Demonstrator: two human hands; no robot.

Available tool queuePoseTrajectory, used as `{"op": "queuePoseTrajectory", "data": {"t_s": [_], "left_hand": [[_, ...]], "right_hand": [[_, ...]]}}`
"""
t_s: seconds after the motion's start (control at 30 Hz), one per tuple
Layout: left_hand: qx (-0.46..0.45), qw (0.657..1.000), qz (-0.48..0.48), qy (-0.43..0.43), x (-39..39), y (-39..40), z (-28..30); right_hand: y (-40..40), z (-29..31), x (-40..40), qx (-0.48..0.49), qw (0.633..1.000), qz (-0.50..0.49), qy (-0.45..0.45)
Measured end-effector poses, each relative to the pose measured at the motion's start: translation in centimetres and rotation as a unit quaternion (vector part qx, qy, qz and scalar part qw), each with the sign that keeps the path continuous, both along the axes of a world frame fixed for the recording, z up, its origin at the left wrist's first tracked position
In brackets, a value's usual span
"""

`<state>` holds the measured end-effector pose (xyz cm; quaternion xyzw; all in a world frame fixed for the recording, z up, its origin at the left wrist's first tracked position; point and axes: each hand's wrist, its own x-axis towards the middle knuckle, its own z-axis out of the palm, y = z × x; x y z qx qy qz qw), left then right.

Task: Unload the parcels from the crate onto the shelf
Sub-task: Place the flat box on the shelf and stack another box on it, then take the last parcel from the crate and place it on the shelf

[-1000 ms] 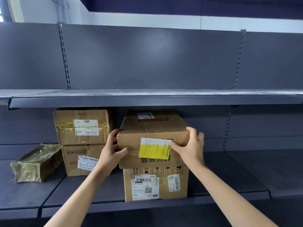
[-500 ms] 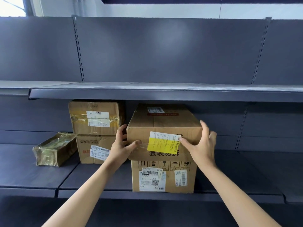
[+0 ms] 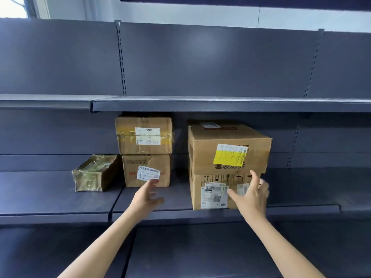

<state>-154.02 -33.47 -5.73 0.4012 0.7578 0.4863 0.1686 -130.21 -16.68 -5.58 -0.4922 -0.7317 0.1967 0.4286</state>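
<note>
A cardboard parcel with a yellow label (image 3: 228, 149) rests on top of a second cardboard parcel (image 3: 212, 194) on the dark middle shelf (image 3: 60, 199). My left hand (image 3: 147, 195) hovers open in front of the shelf, left of this stack, touching nothing. My right hand (image 3: 251, 194) is open in front of the lower parcel, fingers spread, a little blurred. To the left, another two cardboard parcels are stacked (image 3: 144, 135) (image 3: 146, 170), and a flat parcel in glossy tape (image 3: 94, 173) lies beside them. The crate is out of view.
An upper shelf (image 3: 220, 104) runs just above the parcels, leaving little headroom over the stacks. The middle shelf stretches on bare to the right (image 3: 311, 189) and far left. A lower shelf (image 3: 200, 253) lies beneath my forearms.
Both hands have let go of the yellow-label parcel and pulled back and down from it. The parcel stays on the lower one. The view has shifted left and back.
</note>
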Motion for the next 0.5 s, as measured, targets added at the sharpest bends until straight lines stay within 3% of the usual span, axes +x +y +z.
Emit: {"op": "queuePoseTrajectory", "data": {"t_s": [0.23,0.5], "left_hand": [[-0.053,0.993,-0.02,0.105,-4.5,-9.2,-1.1],[-0.177,0.966,-0.025,0.187,-6.5,-16.0,-4.4]], "right_hand": [[-10.3,-2.2,-5.0,-0.007,0.998,0.045,-0.054],[-17.3,-6.9,-8.6,-0.061,0.981,0.117,-0.144]]}}
